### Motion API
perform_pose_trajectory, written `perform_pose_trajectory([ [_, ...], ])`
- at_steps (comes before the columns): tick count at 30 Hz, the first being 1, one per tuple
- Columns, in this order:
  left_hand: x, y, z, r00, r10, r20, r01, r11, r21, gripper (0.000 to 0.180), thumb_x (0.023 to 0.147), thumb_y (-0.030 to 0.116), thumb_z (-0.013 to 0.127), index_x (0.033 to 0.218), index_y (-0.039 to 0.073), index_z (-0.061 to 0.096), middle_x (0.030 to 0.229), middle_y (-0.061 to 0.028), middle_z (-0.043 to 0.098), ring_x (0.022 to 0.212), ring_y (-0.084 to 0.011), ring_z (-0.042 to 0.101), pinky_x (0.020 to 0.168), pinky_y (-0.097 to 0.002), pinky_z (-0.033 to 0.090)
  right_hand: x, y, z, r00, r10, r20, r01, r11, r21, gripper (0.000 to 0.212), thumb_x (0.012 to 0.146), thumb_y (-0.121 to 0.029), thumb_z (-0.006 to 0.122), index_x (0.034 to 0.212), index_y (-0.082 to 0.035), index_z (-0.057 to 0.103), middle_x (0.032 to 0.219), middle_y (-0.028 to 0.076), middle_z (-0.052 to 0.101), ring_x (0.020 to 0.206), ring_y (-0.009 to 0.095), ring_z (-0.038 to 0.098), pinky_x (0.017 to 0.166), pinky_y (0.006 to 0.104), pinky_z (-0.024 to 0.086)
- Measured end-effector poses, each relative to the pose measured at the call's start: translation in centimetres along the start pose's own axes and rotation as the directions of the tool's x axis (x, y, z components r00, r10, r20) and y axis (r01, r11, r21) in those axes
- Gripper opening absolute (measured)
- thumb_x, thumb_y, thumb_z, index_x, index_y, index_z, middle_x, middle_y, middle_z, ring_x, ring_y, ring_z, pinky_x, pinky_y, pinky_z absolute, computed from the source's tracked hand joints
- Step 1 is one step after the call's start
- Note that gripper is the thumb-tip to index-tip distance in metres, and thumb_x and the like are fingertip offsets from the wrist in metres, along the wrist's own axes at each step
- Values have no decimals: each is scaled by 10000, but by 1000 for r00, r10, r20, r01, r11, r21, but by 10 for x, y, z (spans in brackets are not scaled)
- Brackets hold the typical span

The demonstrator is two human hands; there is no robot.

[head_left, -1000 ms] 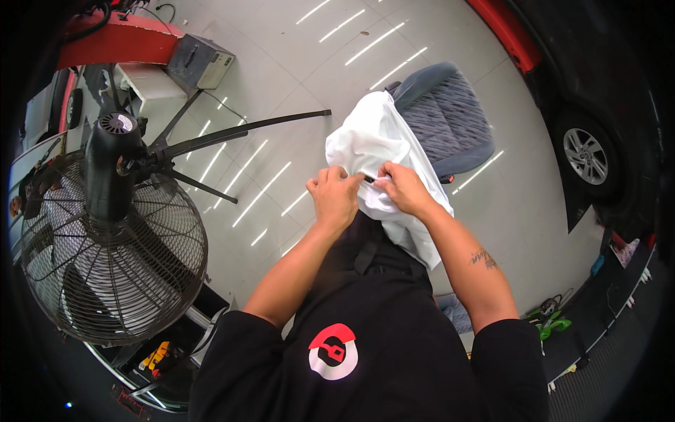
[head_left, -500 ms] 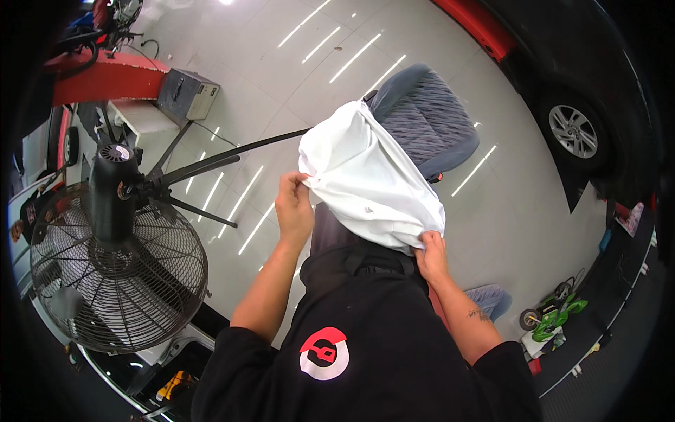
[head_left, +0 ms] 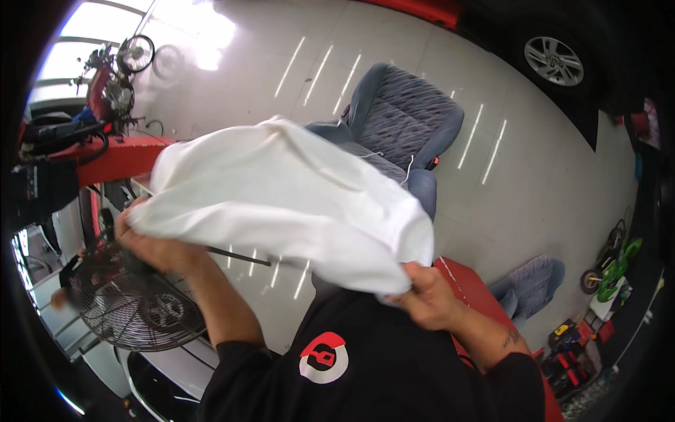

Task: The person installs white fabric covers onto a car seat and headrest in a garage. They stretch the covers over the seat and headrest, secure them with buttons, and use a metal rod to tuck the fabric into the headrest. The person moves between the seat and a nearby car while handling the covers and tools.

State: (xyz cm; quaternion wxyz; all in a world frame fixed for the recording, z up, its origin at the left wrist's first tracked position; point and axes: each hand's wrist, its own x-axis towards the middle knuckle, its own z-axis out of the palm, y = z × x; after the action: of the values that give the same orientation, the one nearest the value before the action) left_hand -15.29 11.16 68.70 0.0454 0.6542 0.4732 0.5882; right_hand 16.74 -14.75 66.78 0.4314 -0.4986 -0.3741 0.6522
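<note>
Between my two hands a white cloth cover [head_left: 281, 190] is stretched wide, its folds smeared by motion. My left hand [head_left: 155, 243] is closed on its left end, in front of the fan. On the right, my right hand [head_left: 429, 299] pinches the cloth's lower right corner close to my body. Beyond the cloth stands a blue-grey patterned car seat [head_left: 404, 116]; the cloth hides part of its cushion. Thin white cords [head_left: 410, 171] lie across that cushion.
A black pedestal fan [head_left: 140, 302] stands at my left, beside a motorcycle [head_left: 116, 91] further off. A red surface [head_left: 467, 288] and another patterned seat piece [head_left: 531, 285] are at my right. A dark vehicle's wheel [head_left: 553, 61] shows at the far right.
My hands have spread apart, the left moving far out to the left, and the white cloth has opened wider between them. The view has turned, and more of the car seat shows.
</note>
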Motion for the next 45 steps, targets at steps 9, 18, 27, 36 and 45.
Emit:
perform_pose_trajectory([
  [9, 65, 169, -114, 970, 173, -169, -161, 983, 86, 377, 1026, 215, 569, 1350, 31, 512, 1154, -146, 662, 991, -233, 687, 932, -415, 608, 32, -51, 95, 515, -407, 755, 386, 896, 220, 241, 1004, -261, 654, 1137, -75, 576, 1000, 122, 659, 1017, 338, 649, 1023, 545, 425],
  [18, -26, 184, -144, 996, 44, 78, -66, 947, 315, 317, 1034, 225, 571, 1294, 43, 574, 1169, -100, 625, 1167, -254, 605, 1083, -375, 462, -3, -33, 97, 311, -287, 906, -111, 936, 335, 240, 1040, -205, 606, 1212, -49, 543, 1012, 126, 641, 982, 267, 620, 876, 394, 475],
  [27, -178, 195, -147, -219, -445, 868, 880, 295, 373, 480, 1014, 363, 617, 1334, 8, 655, 1385, -186, 624, 1362, -259, 516, 1168, -395, 361, 4, -43, 123, 412, -403, 817, -230, 822, 521, 216, 1057, -231, 599, 1142, -58, 502, 959, 42, 622, 913, 146, 651, 792, 311, 506],
  [36, -288, 45, -302, -695, -388, 605, 697, -157, 700, 547, 845, 115, 784, 1361, 3, 642, 1327, -106, 678, 1165, -210, 641, 1026, -360, 508, 127, 88, 60, 967, 220, 125, -168, 928, -334, 338, 921, -131, 752, 1221, -18, 642, 1070, 90, 658, 983, 188, 649, 877, 366, 539],
  [45, -496, -41, -447, -588, -714, 380, 230, 302, 925, 483, 829, 269, 709, 1261, 53, 723, 1252, -187, 728, 1160, -325, 691, 990, -396, 526, 253, 171, 45, 978, -208, 23, 114, 436, -893, 535, 775, -63, 832, 1279, -74, 653, 1216, 143, 635, 1094, 382, 660, 931, 464, 538],
])
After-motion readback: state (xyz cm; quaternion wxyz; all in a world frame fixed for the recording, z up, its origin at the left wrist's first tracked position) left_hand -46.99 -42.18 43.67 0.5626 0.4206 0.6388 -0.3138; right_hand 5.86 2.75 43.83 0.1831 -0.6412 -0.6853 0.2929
